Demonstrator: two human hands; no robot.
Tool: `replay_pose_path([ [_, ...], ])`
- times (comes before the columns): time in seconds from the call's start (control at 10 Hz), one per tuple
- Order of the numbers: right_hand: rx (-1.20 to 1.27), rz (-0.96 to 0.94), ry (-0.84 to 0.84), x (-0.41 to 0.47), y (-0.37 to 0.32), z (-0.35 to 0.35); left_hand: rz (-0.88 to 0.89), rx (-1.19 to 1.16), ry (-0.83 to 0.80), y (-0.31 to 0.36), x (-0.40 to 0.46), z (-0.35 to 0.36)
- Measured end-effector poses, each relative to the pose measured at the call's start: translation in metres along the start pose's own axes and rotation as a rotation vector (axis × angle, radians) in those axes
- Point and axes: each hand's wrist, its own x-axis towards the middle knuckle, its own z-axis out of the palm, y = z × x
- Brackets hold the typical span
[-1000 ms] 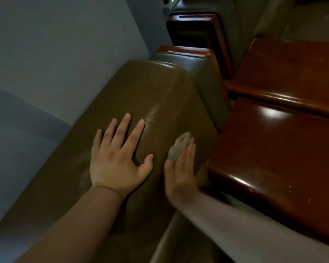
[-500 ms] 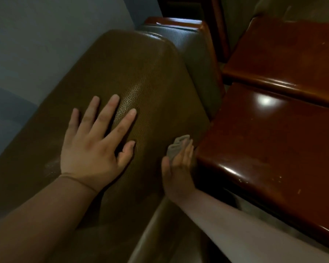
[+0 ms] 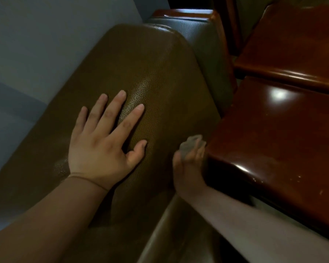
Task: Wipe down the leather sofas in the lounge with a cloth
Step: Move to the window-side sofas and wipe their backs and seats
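Note:
A brown leather sofa back (image 3: pixel 141 69) runs from bottom left to upper middle of the head view. My left hand (image 3: pixel 101 145) lies flat on its top, fingers spread, holding nothing. My right hand (image 3: pixel 188 166) presses a small grey cloth (image 3: pixel 191 144) against the sofa's right side, close to the corner of a glossy wooden armrest (image 3: pixel 273 139). Most of the cloth is hidden under my fingers.
A second polished wooden surface (image 3: pixel 292 46) lies beyond the armrest at upper right. Behind the brown back stands a grey-green leather cushion (image 3: pixel 203 44) with wooden trim. A pale wall (image 3: pixel 46 35) fills the left. The sofa seat edge (image 3: pixel 169 234) shows at the bottom.
My right hand with the cloth has slid down and right along the sofa's side toward the armrest corner. My left hand stays flat on the sofa top; the view shifted.

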Motion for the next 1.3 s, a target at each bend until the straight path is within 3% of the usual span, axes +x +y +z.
replay_pose_path([
  [0.2,0.048,-0.045,0.291,0.049,-0.054,-0.029,0.002,0.005,-0.002,0.0,0.0,0.002],
  [0.3,-0.041,-0.608,0.097,-0.043,-0.079,0.012,-0.014,-0.005,-0.009,0.0,0.001,-0.003],
  [0.4,-0.038,-0.707,0.193,-0.002,-0.08,-0.011,-0.057,-0.063,0.008,0.001,0.001,-0.006],
  [0.5,0.063,-0.269,0.259,0.086,-0.102,-0.053,-0.056,-0.106,0.038,-0.001,0.001,-0.003],
  [0.6,0.014,-0.314,0.238,0.078,-0.11,-0.042,-0.073,-0.147,0.056,-0.001,0.0,-0.002],
  [0.7,-0.116,-0.597,-0.014,-0.018,-0.09,-0.007,-0.122,-0.184,0.002,-0.001,-0.001,-0.011],
  [0.8,-0.287,-0.573,-0.199,-0.066,-0.07,-0.003,-0.161,-0.219,-0.145,0.01,0.008,-0.035],
  [0.9,-0.417,-0.484,-0.112,-0.03,-0.087,-0.026,-0.163,-0.249,-0.322,0.0,-0.016,-0.054],
  [1.0,-0.189,-0.182,-0.006,0.007,-0.125,-0.042,-0.187,-0.163,-0.406,-0.031,-0.091,-0.07],
  [1.1,-0.115,-0.311,-0.006,-0.047,-0.141,-0.011,-0.327,-0.124,-0.344,-0.035,-0.125,-0.068],
  [1.2,-0.309,-0.649,-0.13,-0.128,-0.115,0.031,-0.309,-0.085,-0.226,-0.03,-0.126,-0.057],
  [1.3,-0.405,-0.74,-0.065,-0.092,-0.099,0.023,-0.254,-0.128,-0.148,-0.036,-0.134,-0.049],
])
